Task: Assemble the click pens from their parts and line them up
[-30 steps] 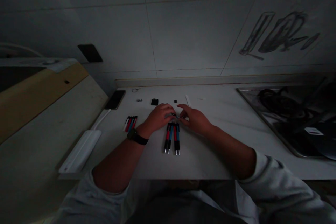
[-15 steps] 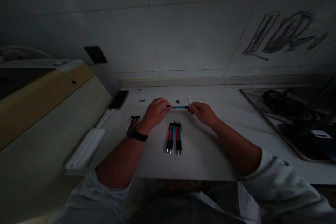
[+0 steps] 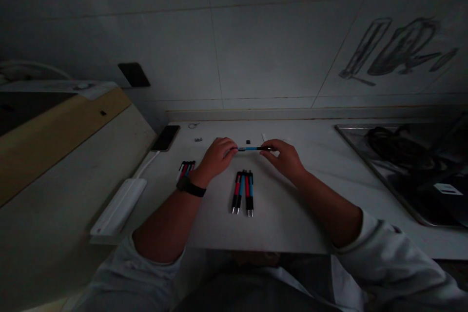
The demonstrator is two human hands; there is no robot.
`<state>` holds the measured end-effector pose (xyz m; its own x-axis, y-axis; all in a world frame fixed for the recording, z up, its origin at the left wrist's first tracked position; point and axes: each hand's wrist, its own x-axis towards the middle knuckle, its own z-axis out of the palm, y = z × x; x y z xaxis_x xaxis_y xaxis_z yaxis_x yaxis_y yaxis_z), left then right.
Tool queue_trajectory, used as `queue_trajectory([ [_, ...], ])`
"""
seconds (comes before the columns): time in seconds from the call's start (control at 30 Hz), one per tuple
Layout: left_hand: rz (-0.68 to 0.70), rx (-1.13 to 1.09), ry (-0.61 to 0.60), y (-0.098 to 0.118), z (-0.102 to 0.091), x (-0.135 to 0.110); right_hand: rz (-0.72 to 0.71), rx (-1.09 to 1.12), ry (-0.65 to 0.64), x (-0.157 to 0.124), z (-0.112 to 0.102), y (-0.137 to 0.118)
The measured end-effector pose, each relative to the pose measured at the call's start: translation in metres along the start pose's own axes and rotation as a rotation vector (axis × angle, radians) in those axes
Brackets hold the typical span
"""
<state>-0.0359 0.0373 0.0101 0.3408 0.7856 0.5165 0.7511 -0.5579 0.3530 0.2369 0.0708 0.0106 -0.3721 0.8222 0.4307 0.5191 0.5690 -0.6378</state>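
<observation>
A blue and black pen [image 3: 250, 148] lies level between my two hands above the white worktop. My left hand [image 3: 218, 156] is closed on its clip end, thumb and fingers pinching it. At the other end my right hand [image 3: 285, 157] has thumb and fingers around the black grip and tip; the exact contact is partly hidden. Below the hands rest several red and blue pens with black grips [image 3: 243, 192], side by side with tips toward me. More pens [image 3: 186, 168] lie left of my left wrist, partly covered by it.
Small springs [image 3: 198, 140], a tiny black piece [image 3: 248, 142] and a white strip [image 3: 263, 137] lie behind the hands. A phone [image 3: 166, 138] and a white power strip [image 3: 119, 207] are at left. At right sits a metal-rimmed sink or hob [image 3: 380, 175] with dark items.
My right hand has shifted slightly right along the pen, its thumb and fingers now farther apart, showing more of the black grip. My left hand holds nearly still.
</observation>
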Motion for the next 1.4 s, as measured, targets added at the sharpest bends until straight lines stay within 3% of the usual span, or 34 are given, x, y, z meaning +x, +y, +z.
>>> queue_trajectory([
  [0.2, -0.001, 0.013, 0.073, -0.001, -0.001, -0.002, 0.037, 0.038, -0.049, 0.001, 0.002, 0.005],
  [0.33, -0.017, 0.015, 0.088, -0.001, -0.001, -0.003, 0.058, 0.126, -0.007, 0.001, 0.004, 0.008],
  [0.5, -0.009, 0.011, 0.101, 0.001, -0.003, -0.003, 0.096, 0.104, -0.097, 0.001, 0.004, 0.009],
  [0.63, -0.009, 0.019, 0.102, -0.001, -0.002, -0.003, 0.100, 0.158, -0.063, 0.001, 0.004, 0.008],
  [0.77, 0.002, 0.016, 0.092, 0.000, -0.002, -0.003, 0.138, 0.118, -0.148, 0.000, 0.003, 0.006],
  [0.93, 0.007, 0.016, 0.092, 0.000, -0.003, -0.002, 0.150, 0.146, -0.121, 0.001, 0.003, 0.006],
  [1.03, 0.008, 0.019, 0.090, -0.002, -0.002, -0.002, 0.180, 0.146, -0.199, 0.002, 0.005, 0.008],
  [1.4, 0.013, 0.032, 0.077, -0.002, -0.002, -0.003, 0.128, 0.154, -0.205, 0.001, 0.007, 0.014],
])
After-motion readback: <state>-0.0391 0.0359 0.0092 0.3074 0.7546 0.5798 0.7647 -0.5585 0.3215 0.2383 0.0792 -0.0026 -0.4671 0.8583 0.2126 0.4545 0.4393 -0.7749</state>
